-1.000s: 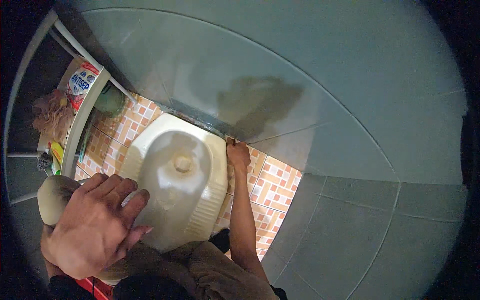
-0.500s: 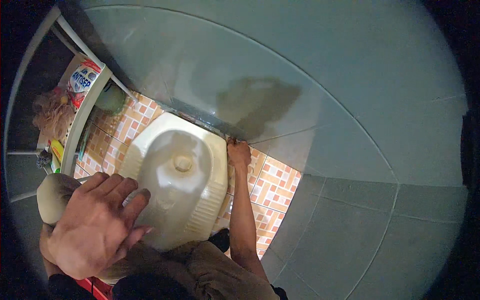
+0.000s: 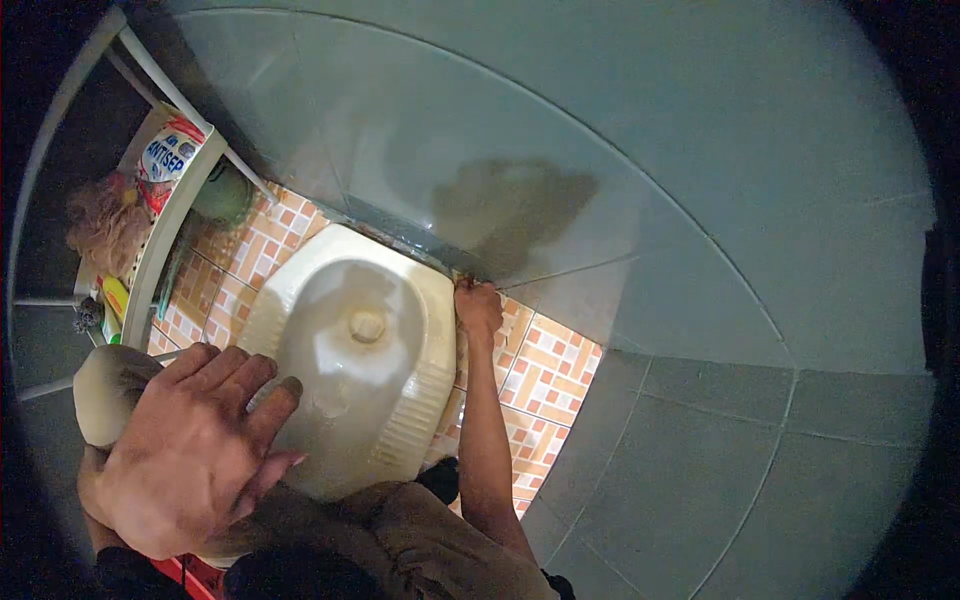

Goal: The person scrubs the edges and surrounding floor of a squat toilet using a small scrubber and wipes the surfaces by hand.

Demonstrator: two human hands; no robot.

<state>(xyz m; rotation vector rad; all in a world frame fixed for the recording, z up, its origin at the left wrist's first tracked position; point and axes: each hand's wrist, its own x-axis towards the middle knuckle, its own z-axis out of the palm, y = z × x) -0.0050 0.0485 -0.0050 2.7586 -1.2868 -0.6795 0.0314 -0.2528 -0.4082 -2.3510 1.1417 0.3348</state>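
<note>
A cream squat toilet (image 3: 433,330) with ribbed footrests is set in the floor in front of me. My right hand (image 3: 479,308) reaches down beside its far right corner, where the wall meets the floor. Those fingers are closed and pressed low; what they hold, if anything, is hidden. Across my bent left knee (image 3: 112,392) rests my left hand (image 3: 195,440), its fingers loosely apart and drooping, with nothing in them. The toilet's bowl has a drain hole (image 3: 367,326) and looks wet.
At the left, a white corner shelf (image 3: 170,225) carries a red-and-white pouch (image 3: 166,160), a mesh sponge (image 3: 105,228) and a yellow item (image 3: 115,297). A grey wall (image 3: 380,130) with a dark wet patch borders the patterned floor tiles (image 3: 548,362). Something red (image 3: 192,577) lies below me.
</note>
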